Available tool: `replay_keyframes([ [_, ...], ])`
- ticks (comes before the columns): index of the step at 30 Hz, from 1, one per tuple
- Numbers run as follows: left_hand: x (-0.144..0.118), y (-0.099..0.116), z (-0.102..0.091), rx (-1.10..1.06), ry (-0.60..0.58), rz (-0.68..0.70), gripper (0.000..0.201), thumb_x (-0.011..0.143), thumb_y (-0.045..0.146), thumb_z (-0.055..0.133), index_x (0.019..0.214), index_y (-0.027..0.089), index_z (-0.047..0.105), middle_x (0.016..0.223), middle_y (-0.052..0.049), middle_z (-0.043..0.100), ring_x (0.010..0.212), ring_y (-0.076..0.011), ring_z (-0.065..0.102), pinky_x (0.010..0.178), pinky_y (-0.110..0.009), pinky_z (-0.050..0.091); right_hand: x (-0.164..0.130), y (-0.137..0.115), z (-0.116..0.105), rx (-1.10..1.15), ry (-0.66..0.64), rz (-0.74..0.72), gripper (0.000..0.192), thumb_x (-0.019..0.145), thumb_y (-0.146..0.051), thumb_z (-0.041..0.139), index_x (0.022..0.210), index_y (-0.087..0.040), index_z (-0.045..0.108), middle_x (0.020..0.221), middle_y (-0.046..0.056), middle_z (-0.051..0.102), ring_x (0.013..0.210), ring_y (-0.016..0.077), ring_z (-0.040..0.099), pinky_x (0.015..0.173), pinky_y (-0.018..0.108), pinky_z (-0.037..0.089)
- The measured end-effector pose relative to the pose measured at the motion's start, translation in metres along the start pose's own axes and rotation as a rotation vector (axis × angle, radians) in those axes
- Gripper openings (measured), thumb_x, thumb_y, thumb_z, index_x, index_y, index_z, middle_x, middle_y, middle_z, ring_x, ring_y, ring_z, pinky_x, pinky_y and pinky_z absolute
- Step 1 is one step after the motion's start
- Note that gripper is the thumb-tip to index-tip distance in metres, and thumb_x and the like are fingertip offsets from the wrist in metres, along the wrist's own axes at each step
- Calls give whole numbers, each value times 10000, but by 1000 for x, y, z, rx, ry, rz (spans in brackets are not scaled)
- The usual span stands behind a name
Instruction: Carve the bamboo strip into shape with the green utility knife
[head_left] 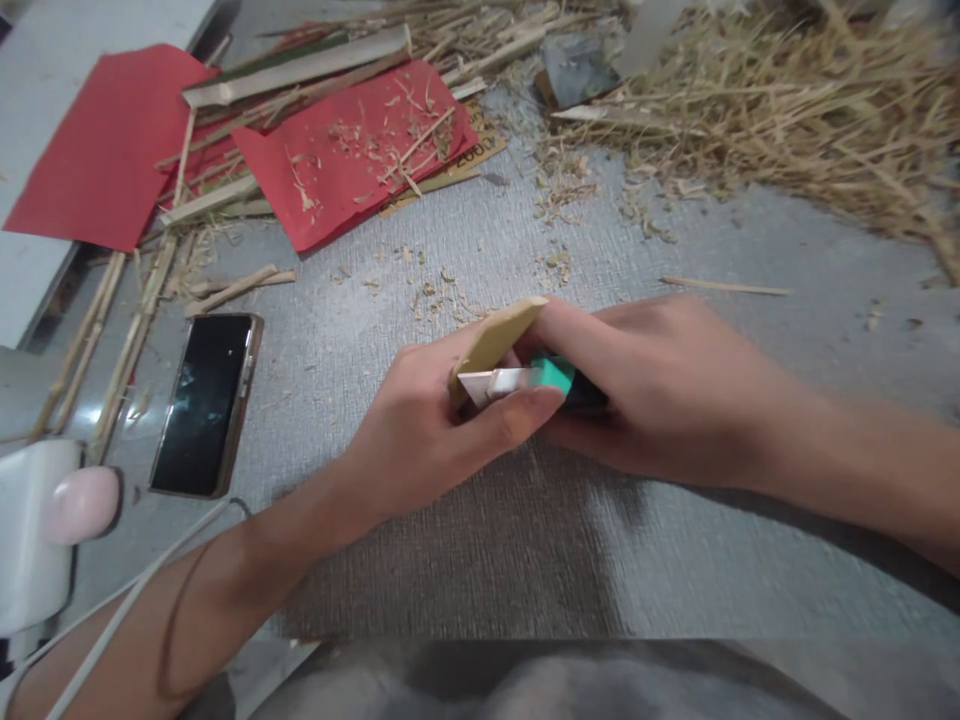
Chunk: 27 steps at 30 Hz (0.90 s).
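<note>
My left hand point(427, 420) is closed around a flat, pale yellow-green strip point(499, 338) that looks like split bamboo. The strip slants up to the right, its pointed end reaching my right index finger. In my right hand point(660, 380) is a utility knife point(553, 374) with a green and dark handle. Its short metal blade points left, close to the lower part of the strip. My left thumb rests along the knife's near side, by the green part. The palms and the rest of the handle are hidden.
A phone point(204, 405) lies to the left, near a pink rounded case point(82, 505), a white charger point(37, 540) and a white cable point(135, 600). Red paper envelopes point(352, 150) and bamboo strips point(300, 75) cover the back left. Shavings point(787, 120) heap up at the back right.
</note>
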<state>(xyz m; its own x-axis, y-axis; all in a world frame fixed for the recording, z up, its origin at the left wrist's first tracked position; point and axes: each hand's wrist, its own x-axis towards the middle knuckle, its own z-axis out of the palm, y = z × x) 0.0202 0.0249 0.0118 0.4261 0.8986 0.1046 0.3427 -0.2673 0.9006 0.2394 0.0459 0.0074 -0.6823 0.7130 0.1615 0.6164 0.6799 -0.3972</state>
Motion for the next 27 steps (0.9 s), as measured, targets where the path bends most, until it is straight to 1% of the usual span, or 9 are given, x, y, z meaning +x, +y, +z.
replay_keyframes([
  [6, 1, 0, 0, 43, 1, 3, 302, 999, 425, 720, 818, 222, 589, 723, 29, 600, 669, -136, 570, 616, -277, 498, 0, -3, -2, -8, -37, 14, 289, 979, -439, 567, 1214, -275, 603, 696, -35, 655, 462, 155, 470, 527, 281, 161],
  [8, 0, 0, 0, 35, 4, 6, 318, 1002, 415, 719, 791, 221, 579, 704, 33, 585, 650, -131, 559, 599, -279, 486, 0, -3, -2, -16, -25, 9, 273, 984, -424, 572, 1216, -281, 592, 697, -38, 660, 468, 163, 486, 517, 283, 160],
  [11, 0, 0, 0, 10, -2, 4, 317, 999, 391, 728, 776, 223, 579, 685, 38, 567, 622, -125, 538, 577, -285, 469, 1, -4, -4, -44, -42, 7, 255, 987, -392, 571, 1212, -274, 578, 697, -36, 662, 474, 174, 498, 508, 287, 162],
  [14, 1, 0, 0, 4, -11, -12, 323, 995, 419, 739, 786, 225, 588, 688, 37, 566, 616, -128, 526, 568, -297, 460, 2, -4, -5, -57, -61, 10, 258, 984, -390, 578, 1211, -268, 572, 691, -38, 649, 467, 175, 485, 504, 286, 162],
  [17, 1, -1, 0, -6, -3, 12, 335, 988, 441, 758, 794, 223, 593, 689, 44, 556, 616, -119, 507, 564, -302, 439, 2, -4, -6, -67, -69, 12, 274, 981, -389, 580, 1227, -271, 568, 691, -40, 638, 467, 172, 466, 504, 286, 161],
  [20, 1, -1, 0, -19, -4, 32, 334, 987, 426, 771, 795, 221, 590, 682, 50, 545, 615, -110, 494, 558, -301, 416, 2, -4, -6, -81, -73, 12, 291, 976, -380, 585, 1245, -272, 565, 685, -42, 626, 473, 174, 454, 510, 292, 157],
  [24, 1, -1, 0, -29, -14, 21, 336, 997, 415, 763, 793, 214, 588, 688, 54, 546, 619, -98, 489, 554, -291, 402, 2, -5, -5, -66, -62, 6, 283, 978, -395, 587, 1235, -278, 564, 685, -45, 618, 474, 170, 440, 511, 293, 157],
  [27, 1, -2, 0, -21, -5, 40, 309, 1001, 378, 759, 800, 208, 597, 701, 53, 554, 636, -97, 502, 578, -285, 406, 1, -5, -4, -78, -73, 23, 270, 982, -391, 583, 1224, -274, 559, 690, -44, 613, 476, 167, 438, 520, 291, 157],
])
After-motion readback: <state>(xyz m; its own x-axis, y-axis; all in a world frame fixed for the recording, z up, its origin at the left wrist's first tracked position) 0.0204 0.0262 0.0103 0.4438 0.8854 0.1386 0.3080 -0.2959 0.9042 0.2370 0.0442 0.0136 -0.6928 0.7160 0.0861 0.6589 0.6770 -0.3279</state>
